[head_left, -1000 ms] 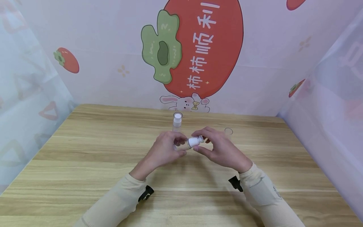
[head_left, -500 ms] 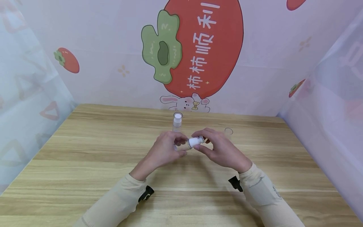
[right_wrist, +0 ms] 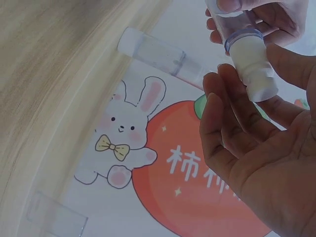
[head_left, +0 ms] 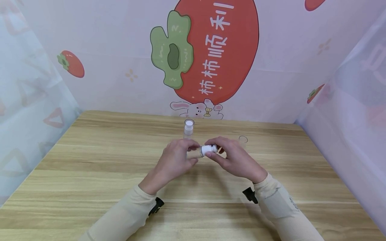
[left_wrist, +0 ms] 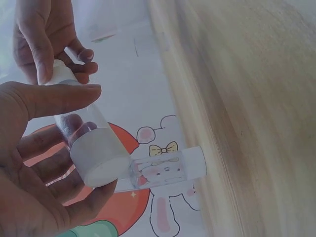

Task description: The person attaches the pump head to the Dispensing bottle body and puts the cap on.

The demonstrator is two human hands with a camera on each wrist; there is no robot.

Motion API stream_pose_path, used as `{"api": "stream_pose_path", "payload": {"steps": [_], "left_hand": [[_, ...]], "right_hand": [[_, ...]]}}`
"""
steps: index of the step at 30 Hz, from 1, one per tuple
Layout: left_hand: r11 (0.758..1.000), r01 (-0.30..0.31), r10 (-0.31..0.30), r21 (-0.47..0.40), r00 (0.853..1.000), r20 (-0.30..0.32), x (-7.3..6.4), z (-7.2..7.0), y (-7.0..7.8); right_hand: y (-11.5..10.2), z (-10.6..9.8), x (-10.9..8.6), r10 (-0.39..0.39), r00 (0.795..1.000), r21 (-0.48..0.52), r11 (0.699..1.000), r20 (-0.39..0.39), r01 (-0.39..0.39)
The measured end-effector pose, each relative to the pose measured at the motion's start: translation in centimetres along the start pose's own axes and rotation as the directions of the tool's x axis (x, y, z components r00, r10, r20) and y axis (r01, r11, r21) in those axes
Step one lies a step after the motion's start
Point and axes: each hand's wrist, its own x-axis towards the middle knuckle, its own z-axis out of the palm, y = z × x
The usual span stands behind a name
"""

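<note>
My left hand [head_left: 176, 157] grips the clear lower body of a small pump bottle [left_wrist: 98, 155], its white base toward the left wrist camera. In the head view the bottle lies nearly level between my hands. Its white pump top [right_wrist: 252, 61] points to the right, and my right hand [head_left: 236, 157] holds it between thumb and fingers. Behind my left hand, a second bottle [head_left: 188, 129] stands upright on the table, with a clear cap over its white top. My left fingers hide its lower part in the head view.
A clear loose cap [right_wrist: 57, 217] stands on the wooden table [head_left: 114, 140], right of the hands and hard to make out in the head view. A printed cloth backdrop [head_left: 108, 90] rises at the table's far edge, and cloth hangs at both sides.
The held bottle has tipped slightly closer to level. My right thumb and fingers have shifted a little around the white top. The standing bottle has stayed put.
</note>
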Motion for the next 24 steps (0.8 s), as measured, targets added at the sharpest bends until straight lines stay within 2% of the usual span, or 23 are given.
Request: {"api": "stream_pose_path", "payload": {"steps": [14,24], "left_hand": [[0.999,-0.009,0.01,0.049,1.0,-0.027,-0.04,0.17,0.22],[0.999,-0.011,0.012,0.054,1.0,-0.028,-0.01,0.16,0.26]], "right_hand": [[-0.11,0.05,0.11,0.053,0.998,0.009,0.999,0.019,-0.053],[-0.12,-0.03,0.09,0.078,0.997,0.007,0.997,0.024,-0.079]]}}
